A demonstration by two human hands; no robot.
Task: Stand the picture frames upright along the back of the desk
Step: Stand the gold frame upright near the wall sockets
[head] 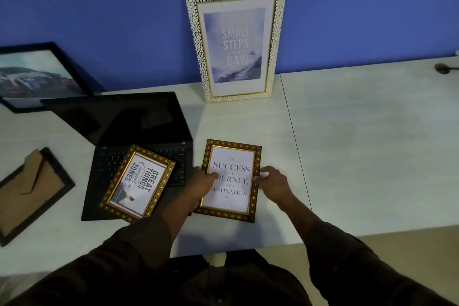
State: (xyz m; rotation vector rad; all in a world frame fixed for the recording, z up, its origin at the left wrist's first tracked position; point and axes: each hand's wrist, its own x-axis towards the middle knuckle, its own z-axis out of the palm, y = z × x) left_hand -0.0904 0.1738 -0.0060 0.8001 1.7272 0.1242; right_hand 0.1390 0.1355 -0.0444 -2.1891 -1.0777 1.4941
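Observation:
A gold-framed "Success is a journey" picture [229, 151] lies flat near the desk's front edge. My left hand [202, 182] grips its left side with the thumb on the glass, and my right hand [272, 181] holds its right side. A second gold frame, "Great things" [137, 182], lies tilted on the laptop keyboard. A tall white-and-gold "Small steps" frame [236, 42] stands upright against the blue wall. A black frame with a car picture [37, 74] leans at the back left. Another black frame [29, 194] lies face down at the left, brown backing up.
An open black laptop [119, 122] sits left of centre on the pale desk [372, 144]. A seam runs front to back through the desk, right of my hands. A small dark object [443, 68] sits at the far right back edge.

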